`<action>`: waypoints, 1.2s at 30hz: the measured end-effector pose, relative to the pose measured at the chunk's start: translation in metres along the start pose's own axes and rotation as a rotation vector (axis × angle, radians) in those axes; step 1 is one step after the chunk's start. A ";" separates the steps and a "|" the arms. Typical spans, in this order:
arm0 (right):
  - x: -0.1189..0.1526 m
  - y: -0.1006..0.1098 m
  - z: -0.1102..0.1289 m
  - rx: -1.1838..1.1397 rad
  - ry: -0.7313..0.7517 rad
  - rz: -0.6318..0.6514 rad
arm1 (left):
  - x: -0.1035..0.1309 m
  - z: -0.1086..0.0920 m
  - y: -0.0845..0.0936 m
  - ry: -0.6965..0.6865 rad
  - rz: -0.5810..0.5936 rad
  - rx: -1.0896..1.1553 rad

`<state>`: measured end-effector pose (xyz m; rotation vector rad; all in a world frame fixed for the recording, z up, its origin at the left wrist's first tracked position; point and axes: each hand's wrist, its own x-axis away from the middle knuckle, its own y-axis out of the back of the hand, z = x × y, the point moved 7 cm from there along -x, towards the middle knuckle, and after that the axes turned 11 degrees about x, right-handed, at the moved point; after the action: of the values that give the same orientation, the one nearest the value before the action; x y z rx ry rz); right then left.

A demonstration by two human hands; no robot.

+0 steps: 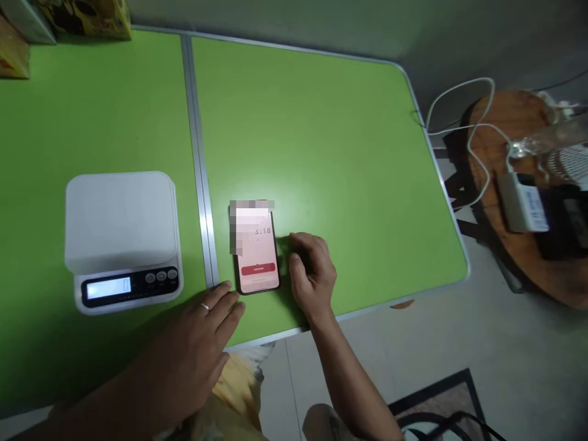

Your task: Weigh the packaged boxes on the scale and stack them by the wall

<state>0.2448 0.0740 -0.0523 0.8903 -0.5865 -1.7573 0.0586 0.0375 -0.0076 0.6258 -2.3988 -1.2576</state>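
A smartphone [257, 250] lies face up on the green table, its pinkish screen lit, with a red bar low on it and digits reading "3:18" partly blurred out. Just left of its lower edge, my left hand [204, 337] rests flat on the tabletop with fingers stretched out and a ring on one finger. My right hand [312, 272] sits to the right of the phone, loosely curled on its side, apart from the phone and with nothing visible in it. Left of the metal seam stands a white kitchen scale [122, 223], its display lit and its platform bare.
The green folding table [340, 159] has a metal rim and a metal seam [197, 153]. Printed boxes [85, 18] stand at the far left corner. To the right, a round wooden stool [496, 116] carries a white adapter [523, 199] and cables. A patterned mat [436, 404] lies on the floor.
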 end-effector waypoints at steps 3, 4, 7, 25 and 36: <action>0.005 -0.005 0.006 0.071 -0.080 0.082 | 0.006 0.004 -0.004 0.034 0.002 0.091; 0.007 -0.008 0.011 0.102 -0.106 0.118 | 0.009 0.005 -0.006 0.050 0.020 0.133; 0.011 -0.017 0.027 0.210 -0.156 0.198 | 0.020 0.008 -0.013 0.071 0.056 0.240; -0.012 -0.040 0.023 0.545 -0.221 0.283 | 0.087 0.032 0.034 0.046 0.058 0.434; -0.046 -0.001 -0.045 0.694 -0.517 0.408 | 0.126 0.112 0.091 0.302 -0.230 0.426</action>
<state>0.2889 0.1184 -0.0665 0.6813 -1.6623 -1.4027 -0.1225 0.0917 0.0217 1.1524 -2.3901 -0.6593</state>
